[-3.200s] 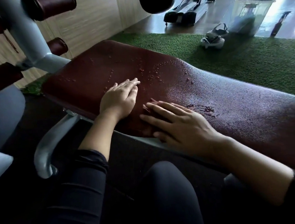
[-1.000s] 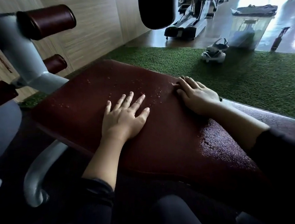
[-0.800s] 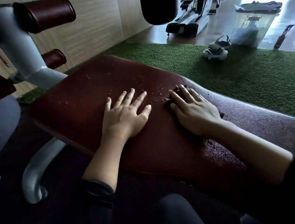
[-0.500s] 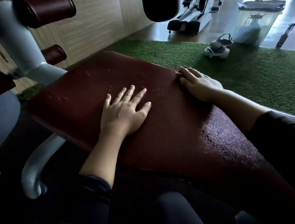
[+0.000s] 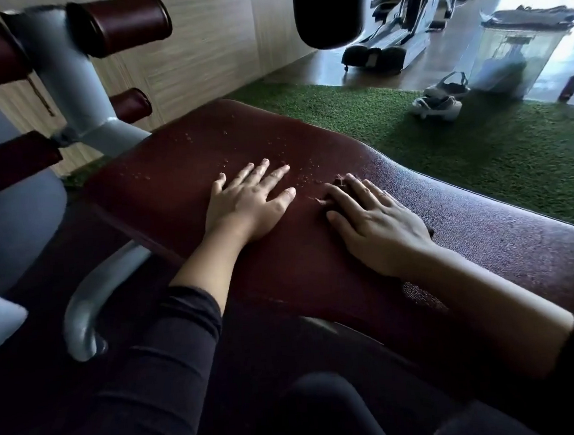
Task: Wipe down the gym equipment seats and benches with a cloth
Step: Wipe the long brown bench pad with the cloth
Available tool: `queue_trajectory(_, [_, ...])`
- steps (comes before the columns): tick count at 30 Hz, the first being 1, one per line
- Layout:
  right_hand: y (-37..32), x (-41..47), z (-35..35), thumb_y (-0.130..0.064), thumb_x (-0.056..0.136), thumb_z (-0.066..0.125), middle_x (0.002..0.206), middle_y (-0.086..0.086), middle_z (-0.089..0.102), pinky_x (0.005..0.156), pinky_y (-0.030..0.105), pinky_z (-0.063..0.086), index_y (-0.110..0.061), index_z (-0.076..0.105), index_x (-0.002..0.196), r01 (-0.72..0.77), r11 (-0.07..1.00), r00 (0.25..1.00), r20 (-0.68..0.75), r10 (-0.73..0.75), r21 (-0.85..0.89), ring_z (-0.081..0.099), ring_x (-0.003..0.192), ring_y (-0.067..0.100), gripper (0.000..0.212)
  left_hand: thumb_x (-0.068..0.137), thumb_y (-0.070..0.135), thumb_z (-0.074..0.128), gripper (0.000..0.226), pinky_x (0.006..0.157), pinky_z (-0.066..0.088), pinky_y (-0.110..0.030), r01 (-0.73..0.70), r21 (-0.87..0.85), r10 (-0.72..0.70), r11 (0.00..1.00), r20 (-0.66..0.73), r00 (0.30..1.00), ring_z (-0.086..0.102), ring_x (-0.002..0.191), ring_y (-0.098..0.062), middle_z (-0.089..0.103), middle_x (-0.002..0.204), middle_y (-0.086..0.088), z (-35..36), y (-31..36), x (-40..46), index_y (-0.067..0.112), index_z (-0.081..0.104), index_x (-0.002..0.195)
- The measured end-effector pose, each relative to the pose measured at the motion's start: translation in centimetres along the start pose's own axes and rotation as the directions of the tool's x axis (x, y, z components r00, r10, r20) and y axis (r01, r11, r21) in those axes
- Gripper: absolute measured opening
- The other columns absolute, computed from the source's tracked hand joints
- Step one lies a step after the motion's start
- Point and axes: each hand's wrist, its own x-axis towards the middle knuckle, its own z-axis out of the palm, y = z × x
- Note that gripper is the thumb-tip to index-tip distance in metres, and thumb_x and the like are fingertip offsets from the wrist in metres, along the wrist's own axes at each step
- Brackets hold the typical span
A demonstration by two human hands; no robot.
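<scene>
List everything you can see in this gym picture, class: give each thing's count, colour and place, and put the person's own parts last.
bench: one, dark red padded top, across the middle, water drops on its far part
cloth: one, dark red, mostly hidden under the right hand
roller pads: four, dark red, upper left on the grey frame
frame: one, grey metal, left
handle: one, grey, curved, lower left beneath the bench
turf: one patch, green, beyond the bench
sandals: a pair, pale, on the turf, upper right
bin: one, clear, something dark on top, upper right
punching bag: one, black, hanging, top centre
left hand: one, flat on the bench
right hand: one, flat, pressing the cloth
sleeves: two, black, bottom
</scene>
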Motion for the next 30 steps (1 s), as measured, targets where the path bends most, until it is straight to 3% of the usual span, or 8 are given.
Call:
queue_trajectory(6, [0.4, 1.9, 0.4, -0.056, 0.095, 0.016, 0.16, -0.004, 0.001, 0.12, 0.032, 0.002, -0.041, 0.007, 0.149, 0.103, 0.995, 0.994, -0.024, -0.103, -0.006, -0.002, 0.147, 0.012, 0.057, 0.096, 0.061, 0.019, 0.052, 0.117, -0.002, -0.044, 0.031, 0.03, -0.032, 0.999, 0.026, 0.999, 0.0, 0.147, -0.004, 0.002, 0.16, 0.017, -0.1, 0.3, 0.1, 0.054, 0.01, 0.147])
queue_trajectory(13, [0.7, 2.5, 0.1, -0.057, 0.095, 0.019, 0.159, -0.008, 0.003, 0.119, 0.027, 0.001, -0.044, 0.004, 0.148, 0.125, 0.992, 0.992, -0.005, -0.125, 0.017, 0.001, 0.146, 0.01, 0.056, 0.097, 0.061, 0.017, 0.053, 0.117, -0.004, -0.046, 0.048, 0.039, -0.05, 0.998, 0.058, 0.997, -0.003, 0.147, -0.006, -0.002, 0.161, 0.016, -0.3, 0.5, 0.2, 0.052, 0.006, 0.148])
queue_trajectory(16, [0.6, 2.7, 0.0, -0.058, 0.094, 0.022, 0.159, -0.011, 0.003, 0.118, 0.025, 0.001, -0.036, -0.002, 0.15, 0.094, 0.995, 0.996, -0.017, -0.093, 0.039, 0.0, 0.145, 0.005, 0.065, 0.097, 0.06, 0.017, 0.054, 0.118, -0.005, -0.046, 0.016, 0.041, -0.02, 0.999, 0.086, 0.996, -0.002, 0.147, -0.007, -0.002, 0.161, 0.014, -0.1, 0.5, 0.3, 0.05, 0.005, 0.149])
queue_trajectory(18, [0.6, 2.9, -0.2, -0.059, 0.093, 0.023, 0.158, -0.014, 0.001, 0.117, 0.021, -0.002, -0.032, -0.001, 0.15, 0.074, 0.997, 0.997, -0.005, -0.074, 0.03, -0.002, 0.144, 0.001, 0.067, 0.098, 0.058, 0.021, 0.053, 0.118, -0.001, -0.044, -0.036, 0.041, 0.032, 0.999, 0.1, 0.994, 0.004, 0.148, -0.009, 0.004, 0.161, 0.014, -0.7, 0.0, 0.7, 0.049, 0.01, 0.149])
queue_trajectory(22, [0.1, 2.9, -0.3, -0.062, 0.088, 0.015, 0.155, -0.024, -0.003, 0.116, 0.02, -0.003, -0.045, 0.001, 0.147, 0.05, 0.999, 0.999, 0.019, -0.05, 0.0, -0.004, 0.142, -0.003, 0.062, 0.097, 0.055, 0.031, 0.051, 0.115, 0.013, -0.04, -0.133, 0.031, 0.132, 0.991, 0.012, 0.991, 0.02, 0.144, -0.013, 0.023, 0.158, 0.014, -2.9, -3.7, 3.6, 0.046, 0.027, 0.147])
queue_trajectory(26, [-2.0, 3.6, 0.2, -0.075, 0.082, -0.002, 0.153, -0.027, -0.007, 0.119, 0.024, 0.0, -0.056, -0.003, 0.141, -0.007, 1.0, 1.0, 0.003, 0.007, 0.004, -0.007, 0.143, -0.002, 0.062, 0.095, 0.064, 0.02, 0.06, 0.116, -0.009, -0.052, -0.14, 0.054, 0.133, 0.989, 0.115, 0.984, -0.007, 0.148, -0.01, -0.007, 0.161, 0.011, -2.3, -6.8, 6.9, 0.048, 0.003, 0.149])
queue_trajectory(30, [-4.7, 5.6, 0.7, -0.069, 0.076, -0.009, 0.155, -0.021, -0.011, 0.119, 0.027, 0.0, -0.055, -0.013, 0.138, -0.069, 0.997, 0.997, 0.02, 0.07, -0.024, -0.01, 0.144, 0.002, 0.064, 0.095, 0.062, 0.016, 0.06, 0.114, -0.014, -0.055, -0.191, 0.018, 0.189, 0.981, 0.073, 0.979, -0.014, 0.147, -0.011, -0.014, 0.16, 0.007, -1.3, -6.8, 7.4, 0.047, -0.002, 0.15])
